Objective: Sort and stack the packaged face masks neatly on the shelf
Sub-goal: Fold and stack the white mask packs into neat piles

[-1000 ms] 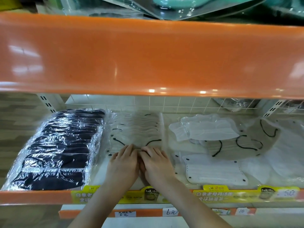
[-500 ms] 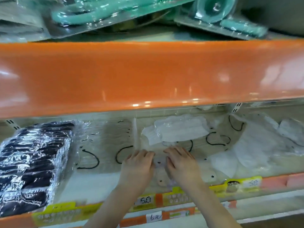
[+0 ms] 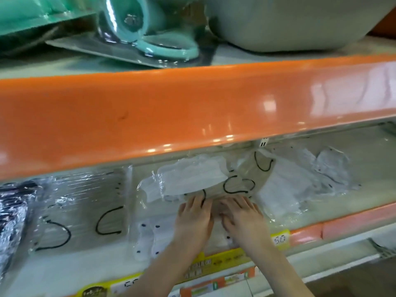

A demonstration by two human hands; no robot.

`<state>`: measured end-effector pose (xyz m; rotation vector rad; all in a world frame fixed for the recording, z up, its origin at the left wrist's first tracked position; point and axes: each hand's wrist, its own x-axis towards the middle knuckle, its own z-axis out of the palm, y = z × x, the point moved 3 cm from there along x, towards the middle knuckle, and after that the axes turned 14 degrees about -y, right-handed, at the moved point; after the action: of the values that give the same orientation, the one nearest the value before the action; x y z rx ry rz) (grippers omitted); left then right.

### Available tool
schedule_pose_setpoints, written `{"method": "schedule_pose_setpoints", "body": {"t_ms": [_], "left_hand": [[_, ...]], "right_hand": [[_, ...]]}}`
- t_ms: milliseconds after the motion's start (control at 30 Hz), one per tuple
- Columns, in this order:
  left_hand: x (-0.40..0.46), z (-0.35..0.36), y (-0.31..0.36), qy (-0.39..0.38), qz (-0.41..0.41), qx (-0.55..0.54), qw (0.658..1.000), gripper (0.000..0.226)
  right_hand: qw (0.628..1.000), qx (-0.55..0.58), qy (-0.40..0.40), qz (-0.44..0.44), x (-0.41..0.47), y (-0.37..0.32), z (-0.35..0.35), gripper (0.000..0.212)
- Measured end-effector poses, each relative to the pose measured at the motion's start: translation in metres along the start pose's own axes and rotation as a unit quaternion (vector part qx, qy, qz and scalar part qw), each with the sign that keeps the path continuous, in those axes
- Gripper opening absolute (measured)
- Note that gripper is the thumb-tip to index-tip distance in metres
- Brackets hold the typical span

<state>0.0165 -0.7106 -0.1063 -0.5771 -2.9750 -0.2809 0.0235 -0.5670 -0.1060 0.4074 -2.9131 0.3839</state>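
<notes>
One head-worn, wide-angle view looks forward and slightly down into a shop shelf (image 3: 64, 273) from close range. An orange shelf edge (image 3: 192, 116) above crosses the frame on a slant, higher at the right, so the view is tilted. Both forearms enter from the bottom edge, reaching away from the camera.

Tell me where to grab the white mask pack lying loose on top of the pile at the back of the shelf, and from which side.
Take the white mask pack by its near left corner, where the clear wrapper sticks out past the mask, reaching in from the front with the left hand. It lies flat and slightly tilted on the beige masks with black loops, so its front edge is likely easiest to pinch; the orange shelf lip blocks coming from above.
</notes>
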Motion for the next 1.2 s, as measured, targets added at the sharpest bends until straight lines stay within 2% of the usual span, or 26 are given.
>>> {"method": "schedule_pose_setpoints", "body": {"t_ms": [167,233,467,600,667,733,1033,1200], "left_hand": [[0.012,0.009,0.008,-0.013,-0.049,0.01,0.999,0.047],[0.013,0.014,0.009,-0.015,-0.059,0.009,0.998,0.051],[0.012,0.017,0.01,0.042,-0.059,0.026,0.997,0.043],[0.012,0.018,0.017,0.064,-0.07,0.047,0.994,0.035],[0.011,0.019,0.018,0.072,-0.076,0.049,0.993,0.032],[0.01,0.02,0.019,0.075,-0.077,0.044,0.993,0.029],[0.009,0.016,0.019,0.068,-0.084,0.002,0.994,0.022],[0.009,0.012,0.016,0.047,-0.082,-0.028,0.995,0.024]], "right_hand": [[1.0,-0.016,0.002,-0.004,0.004,0.021,-0.004,0.032],[0.999,-0.019,-0.018,-0.018,0.008,0.026,-0.002,0.038],[0.997,-0.013,-0.047,-0.057,0.016,0.029,0.009,0.046],[0.998,-0.02,-0.003,-0.061,0.014,0.029,0.009,0.025],[0.998,-0.017,0.009,-0.06,0.014,0.029,0.01,0.026],[0.998,-0.01,0.022,-0.062,0.012,0.03,0.013,0.012],[0.997,0.016,0.026,-0.073,0.009,0.028,0.01,0.017],[0.995,0.028,0.02,-0.092,0.007,0.028,0.008,0.006]]}}
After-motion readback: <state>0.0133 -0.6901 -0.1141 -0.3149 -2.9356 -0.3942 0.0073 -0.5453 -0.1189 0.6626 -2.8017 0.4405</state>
